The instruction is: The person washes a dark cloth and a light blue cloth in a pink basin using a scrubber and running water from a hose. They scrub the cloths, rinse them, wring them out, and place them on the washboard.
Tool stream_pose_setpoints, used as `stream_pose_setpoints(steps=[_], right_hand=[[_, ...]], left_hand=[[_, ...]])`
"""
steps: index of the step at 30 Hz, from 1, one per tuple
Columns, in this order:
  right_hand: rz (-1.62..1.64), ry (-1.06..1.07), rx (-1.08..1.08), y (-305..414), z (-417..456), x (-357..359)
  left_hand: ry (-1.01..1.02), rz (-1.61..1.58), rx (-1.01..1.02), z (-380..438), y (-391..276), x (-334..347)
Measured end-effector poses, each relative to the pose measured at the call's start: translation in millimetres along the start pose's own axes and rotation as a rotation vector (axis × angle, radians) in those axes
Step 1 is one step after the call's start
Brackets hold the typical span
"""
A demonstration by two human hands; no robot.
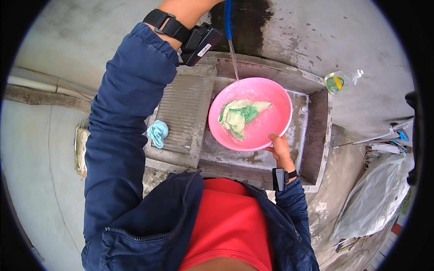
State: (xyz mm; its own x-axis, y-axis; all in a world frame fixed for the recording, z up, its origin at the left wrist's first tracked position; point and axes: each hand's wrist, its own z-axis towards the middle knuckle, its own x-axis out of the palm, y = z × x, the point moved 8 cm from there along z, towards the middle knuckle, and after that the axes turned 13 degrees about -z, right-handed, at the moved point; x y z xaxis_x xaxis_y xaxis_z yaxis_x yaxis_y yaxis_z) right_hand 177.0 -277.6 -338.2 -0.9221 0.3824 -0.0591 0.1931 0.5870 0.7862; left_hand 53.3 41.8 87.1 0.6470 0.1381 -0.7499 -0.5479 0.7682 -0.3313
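Note:
My right hand (281, 149) grips the near right rim of a pink plastic basin (278, 105), thumb on the inside. A white-and-green cloth (242, 115) lies wet in the basin's water. From a blue hose (228, 20) above, a stream of water (233, 61) falls at the basin's far edge. My left arm reaches up past the top of the view; only the wrist and the base of my left hand (200, 5) show, the fingers being cut off. The basin is inside a concrete sink (317, 135), over its wet, sudsy floor.
Left of the sink basin is a ribbed concrete washboard (183, 101) with a crumpled light-blue cloth (158, 133) on it. A clear detergent bottle (335, 83) stands at the far right corner. Poles (373, 135) and a plastic sheet (373, 200) are off to the right.

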Motion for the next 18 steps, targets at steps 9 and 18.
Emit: stream_pose_setpoints(steps=[9,18], right_hand=[[0.033,-0.022,0.015,-10.5,-0.8,-4.5],[0.101,-0.047,0.049,-28.6,1.2,-11.0]], left_hand=[[-0.046,0.064,0.051,-1.3,3.6,-2.4],[-0.056,0.311,0.027,-8.7,-8.3,5.4]])
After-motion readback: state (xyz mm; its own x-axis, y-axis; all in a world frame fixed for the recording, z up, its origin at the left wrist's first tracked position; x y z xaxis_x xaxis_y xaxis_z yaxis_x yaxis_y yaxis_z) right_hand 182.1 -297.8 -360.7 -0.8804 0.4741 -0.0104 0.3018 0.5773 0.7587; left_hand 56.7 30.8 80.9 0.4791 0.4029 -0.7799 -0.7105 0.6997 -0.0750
